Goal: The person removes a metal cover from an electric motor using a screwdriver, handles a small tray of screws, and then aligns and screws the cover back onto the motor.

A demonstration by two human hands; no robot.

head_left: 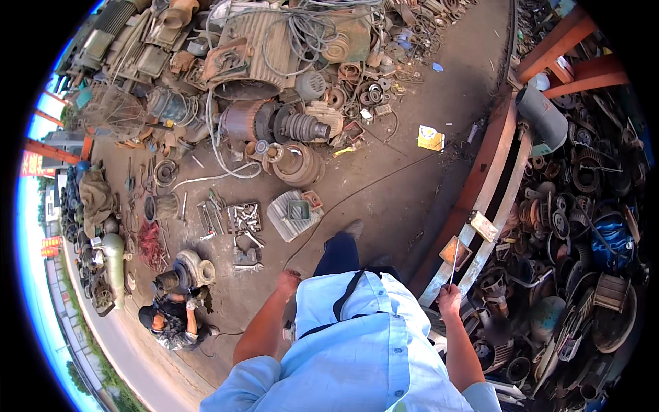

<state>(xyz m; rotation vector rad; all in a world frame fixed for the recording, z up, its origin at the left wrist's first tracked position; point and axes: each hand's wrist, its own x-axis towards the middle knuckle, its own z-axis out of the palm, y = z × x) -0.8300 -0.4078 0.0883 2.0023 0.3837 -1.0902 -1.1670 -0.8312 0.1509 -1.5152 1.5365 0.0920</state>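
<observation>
My right hand [449, 300] is closed on a thin metal rod [454, 266], perhaps a tool; its kind is too small to make out. The rod points away from me, its far end over a small rusty square box [455, 251] on the long steel beam [439, 275]. A pale rectangular block [483, 226] sits just beyond that box. By my left side, my left hand [289, 281] hangs with its fingers curled, and nothing shows in them. Ahead of it on the ground lie a ribbed metal housing [280, 218] and a tray of sockets and wrenches [244, 218].
Scrap motors and a copper-wound rotor [240, 120] are heaped ahead. A black cable [357, 184] crosses the ground before my feet. At left, a co-worker [171, 321] crouches by a round pump casing [192, 268]. Scrap parts [549, 226] fill the area beyond the beam.
</observation>
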